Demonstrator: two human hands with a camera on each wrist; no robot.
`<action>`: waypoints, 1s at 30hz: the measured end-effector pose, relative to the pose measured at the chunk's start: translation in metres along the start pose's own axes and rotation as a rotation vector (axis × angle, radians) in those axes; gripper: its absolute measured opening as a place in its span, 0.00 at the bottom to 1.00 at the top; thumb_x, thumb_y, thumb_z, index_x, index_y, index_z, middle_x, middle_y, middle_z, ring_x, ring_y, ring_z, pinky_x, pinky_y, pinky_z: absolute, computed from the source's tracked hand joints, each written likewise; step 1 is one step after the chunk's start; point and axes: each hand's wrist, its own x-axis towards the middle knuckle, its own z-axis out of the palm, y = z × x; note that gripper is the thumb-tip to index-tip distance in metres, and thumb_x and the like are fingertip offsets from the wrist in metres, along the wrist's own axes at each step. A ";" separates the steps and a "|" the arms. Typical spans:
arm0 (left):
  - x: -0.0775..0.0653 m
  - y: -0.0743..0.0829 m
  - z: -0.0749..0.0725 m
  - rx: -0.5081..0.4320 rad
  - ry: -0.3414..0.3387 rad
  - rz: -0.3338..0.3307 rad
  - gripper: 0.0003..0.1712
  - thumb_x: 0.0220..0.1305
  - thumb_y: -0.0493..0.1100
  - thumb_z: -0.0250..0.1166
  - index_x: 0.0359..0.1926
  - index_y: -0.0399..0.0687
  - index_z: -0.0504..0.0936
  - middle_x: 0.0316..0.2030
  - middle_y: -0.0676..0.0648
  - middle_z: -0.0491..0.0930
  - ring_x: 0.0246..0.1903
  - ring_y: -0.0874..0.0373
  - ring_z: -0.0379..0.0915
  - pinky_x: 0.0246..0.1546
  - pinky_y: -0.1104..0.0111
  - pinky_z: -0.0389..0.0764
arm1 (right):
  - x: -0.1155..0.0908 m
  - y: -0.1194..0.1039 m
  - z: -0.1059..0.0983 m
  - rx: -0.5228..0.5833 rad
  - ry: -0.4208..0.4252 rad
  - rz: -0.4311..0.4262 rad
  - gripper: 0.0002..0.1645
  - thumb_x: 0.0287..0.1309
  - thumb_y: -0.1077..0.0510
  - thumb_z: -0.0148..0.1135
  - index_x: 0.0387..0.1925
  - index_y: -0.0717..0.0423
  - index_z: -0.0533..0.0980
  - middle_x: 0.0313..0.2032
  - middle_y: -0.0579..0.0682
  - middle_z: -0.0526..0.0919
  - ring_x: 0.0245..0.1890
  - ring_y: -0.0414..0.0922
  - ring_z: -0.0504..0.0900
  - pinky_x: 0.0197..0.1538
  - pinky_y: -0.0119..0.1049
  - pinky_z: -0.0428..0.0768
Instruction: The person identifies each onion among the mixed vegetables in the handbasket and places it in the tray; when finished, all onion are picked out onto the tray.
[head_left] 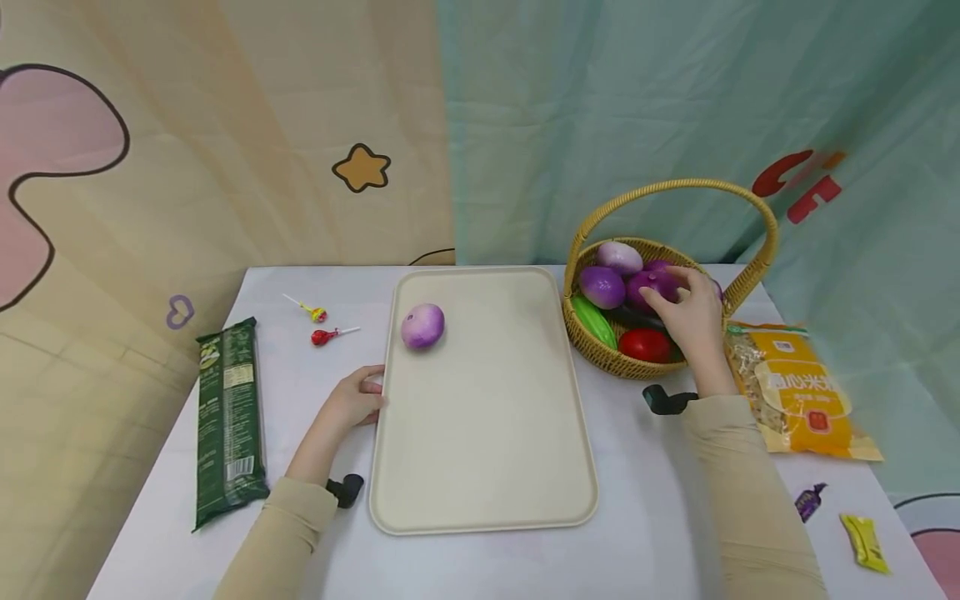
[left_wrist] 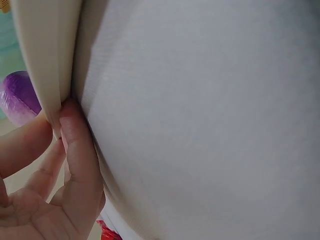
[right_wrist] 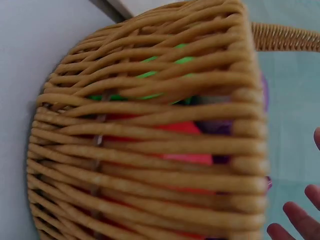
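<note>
My left hand point(head_left: 356, 400) pinches the left rim of a cream tray point(head_left: 480, 400); in the left wrist view, thumb and fingers point(left_wrist: 80, 150) lie on either side of its edge. A purple-and-white round vegetable point(head_left: 423, 326) rests on the tray's upper left. My right hand point(head_left: 693, 312) is over a wicker basket point(head_left: 622, 365), thumb and fingers spread above a dark purple, onion-like vegetable point(head_left: 651, 288). In the right wrist view the fingertips point(right_wrist: 297, 217) show beyond the rim, with nothing visible between them. The basket also holds purple vegetables point(head_left: 602, 287), a green one point(head_left: 594, 322) and a red one point(head_left: 645, 345).
A dark green packet point(head_left: 228, 425) lies at the left, near two lollipops point(head_left: 322, 337). Right of the basket is a yellow-orange food bag point(head_left: 806, 392). A purple candy point(head_left: 810, 502) and a yellow candy point(head_left: 865, 542) lie near the right edge. The basket handle point(head_left: 675, 185) arches overhead.
</note>
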 end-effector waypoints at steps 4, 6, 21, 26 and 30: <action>0.002 -0.002 -0.001 -0.021 -0.013 -0.005 0.36 0.62 0.27 0.60 0.71 0.39 0.63 0.44 0.38 0.75 0.32 0.59 0.75 0.35 0.67 0.83 | 0.007 0.011 0.006 -0.036 -0.016 -0.009 0.43 0.61 0.45 0.65 0.70 0.62 0.62 0.66 0.66 0.66 0.66 0.64 0.64 0.68 0.57 0.64; 0.003 -0.002 -0.001 -0.025 -0.018 -0.002 0.36 0.62 0.28 0.60 0.71 0.39 0.63 0.42 0.39 0.75 0.32 0.60 0.74 0.35 0.68 0.82 | 0.010 0.015 0.009 -0.061 -0.028 -0.034 0.45 0.60 0.46 0.66 0.70 0.63 0.60 0.67 0.67 0.64 0.67 0.63 0.61 0.69 0.58 0.61; 0.004 -0.005 -0.003 -0.067 0.010 -0.039 0.33 0.61 0.30 0.62 0.68 0.40 0.68 0.41 0.44 0.78 0.35 0.61 0.74 0.40 0.70 0.81 | 0.017 0.028 0.028 -0.150 0.024 -0.119 0.45 0.52 0.60 0.71 0.67 0.70 0.60 0.65 0.73 0.62 0.66 0.69 0.55 0.68 0.62 0.51; 0.005 -0.005 -0.002 -0.040 0.026 -0.050 0.32 0.62 0.31 0.63 0.68 0.41 0.69 0.42 0.43 0.79 0.35 0.61 0.74 0.39 0.72 0.79 | 0.001 0.015 0.017 -0.128 0.075 -0.113 0.46 0.53 0.57 0.71 0.68 0.66 0.60 0.65 0.68 0.63 0.68 0.63 0.53 0.70 0.60 0.52; 0.005 -0.004 -0.003 0.011 0.039 -0.054 0.32 0.63 0.32 0.63 0.68 0.42 0.69 0.44 0.42 0.79 0.35 0.60 0.73 0.38 0.73 0.77 | -0.019 -0.007 0.007 -0.068 0.049 -0.112 0.47 0.55 0.53 0.71 0.71 0.63 0.59 0.66 0.66 0.64 0.69 0.60 0.55 0.68 0.61 0.60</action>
